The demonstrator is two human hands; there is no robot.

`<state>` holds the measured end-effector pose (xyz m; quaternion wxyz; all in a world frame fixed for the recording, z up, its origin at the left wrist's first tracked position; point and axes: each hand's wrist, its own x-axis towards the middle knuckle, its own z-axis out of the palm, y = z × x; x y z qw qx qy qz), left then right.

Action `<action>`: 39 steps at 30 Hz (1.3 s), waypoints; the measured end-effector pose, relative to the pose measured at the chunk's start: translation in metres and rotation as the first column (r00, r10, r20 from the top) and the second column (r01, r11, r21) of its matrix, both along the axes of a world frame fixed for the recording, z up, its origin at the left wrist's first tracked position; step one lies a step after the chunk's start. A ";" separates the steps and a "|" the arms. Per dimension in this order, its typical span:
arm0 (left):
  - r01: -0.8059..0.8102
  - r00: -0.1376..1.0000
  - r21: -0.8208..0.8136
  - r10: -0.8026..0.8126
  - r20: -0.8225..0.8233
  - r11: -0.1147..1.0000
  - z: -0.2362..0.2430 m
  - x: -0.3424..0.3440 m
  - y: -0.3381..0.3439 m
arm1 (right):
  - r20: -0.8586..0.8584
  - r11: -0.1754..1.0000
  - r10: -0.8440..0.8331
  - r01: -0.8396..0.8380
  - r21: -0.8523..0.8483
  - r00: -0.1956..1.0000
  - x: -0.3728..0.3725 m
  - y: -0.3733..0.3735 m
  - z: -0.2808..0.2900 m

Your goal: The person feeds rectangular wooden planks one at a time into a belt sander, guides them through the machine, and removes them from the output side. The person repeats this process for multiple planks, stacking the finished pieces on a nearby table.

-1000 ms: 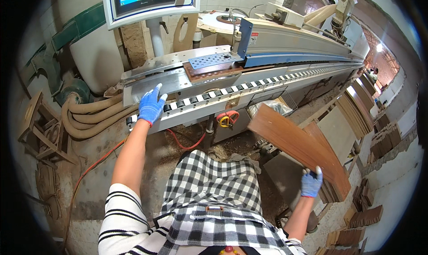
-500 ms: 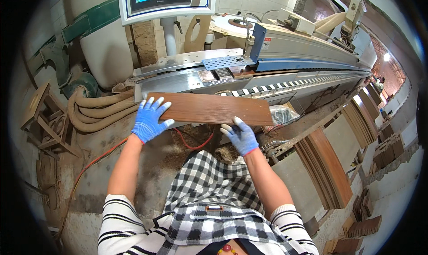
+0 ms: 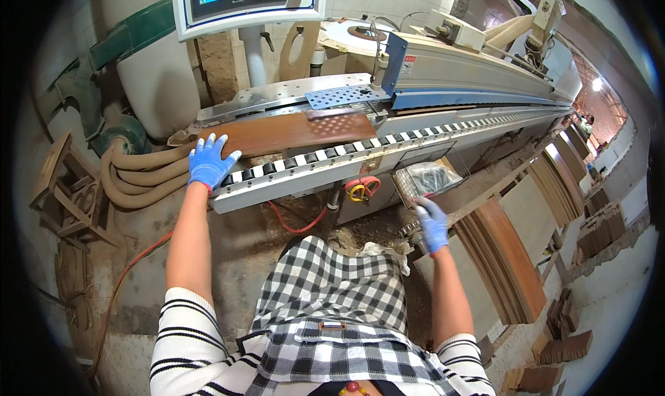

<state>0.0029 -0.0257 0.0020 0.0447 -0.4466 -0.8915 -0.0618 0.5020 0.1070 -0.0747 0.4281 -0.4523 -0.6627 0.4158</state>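
Note:
A brown wood-grain board [image 3: 291,132] lies flat on the machine's feed bed, its far end under the blue perforated guard [image 3: 343,96]. My left hand [image 3: 209,162], in a blue glove, rests with spread fingers on the board's near end, above the black-and-white roller conveyor [image 3: 325,155]. My right hand [image 3: 432,224], also blue-gloved, hangs lower right with fingers loosely curled, holding nothing, near a stack of brown boards [image 3: 509,257] standing on edge.
A long grey and blue edge-banding machine [image 3: 471,70] runs toward the upper right. A control screen [image 3: 246,1] hangs above. Beige hoses [image 3: 135,181], a wooden stool [image 3: 66,188] and red cable [image 3: 138,257] lie on the left floor. More board stacks [image 3: 589,216] stand right.
The board went from both hands onto the feed bed and slid right under the guard. My right hand let go and dropped toward the board stack; my left hand stays on the board.

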 end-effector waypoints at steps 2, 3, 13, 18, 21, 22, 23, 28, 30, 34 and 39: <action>-0.048 0.999 -0.004 0.048 0.017 0.999 0.001 -0.001 0.012 | 0.398 0.921 -0.291 0.141 0.363 0.870 0.054 0.019 -0.008; -0.070 0.997 -0.007 0.070 0.028 0.998 0.002 0.000 0.017 | 0.507 0.862 -0.436 0.185 0.472 0.743 0.077 0.027 -0.011; -0.115 0.993 0.079 0.115 0.001 0.990 -0.010 0.002 0.035 | 0.845 0.855 -0.506 -0.033 0.518 0.171 0.166 0.078 -0.012; -0.116 0.993 0.095 0.116 0.004 0.989 -0.012 0.002 0.035 | 0.799 0.805 -0.568 -0.070 0.590 0.200 0.173 0.074 -0.024; -0.126 0.992 0.104 0.126 0.005 0.987 -0.011 0.002 0.033 | 0.802 0.812 -0.570 -0.024 0.583 0.178 0.158 0.045 -0.019; -0.121 0.993 0.110 0.121 0.004 0.987 -0.011 0.003 0.034 | 0.750 0.761 -0.624 -0.047 0.647 0.218 0.162 0.034 -0.023; -0.117 0.993 0.113 0.118 0.002 0.987 -0.011 0.004 0.034 | 0.730 0.744 -0.637 -0.050 0.666 0.248 0.164 0.025 -0.026; -0.119 0.992 0.133 0.122 -0.014 0.984 -0.016 0.000 0.030 | 0.591 0.690 -0.662 0.067 0.720 0.461 0.144 -0.039 -0.018; -0.113 0.993 0.139 0.116 -0.012 0.984 -0.016 0.000 0.030 | 0.503 0.706 -0.679 0.288 0.647 0.535 0.156 -0.059 -0.029; -0.098 0.995 0.140 0.101 -0.013 0.985 -0.015 0.003 0.032 | -0.282 0.679 -0.713 0.531 -0.507 0.642 0.244 -0.062 -0.066; -0.097 0.995 0.153 0.101 -0.023 0.983 -0.018 0.000 0.030 | -0.560 0.590 -0.798 0.472 -0.655 0.221 0.308 -0.073 -0.069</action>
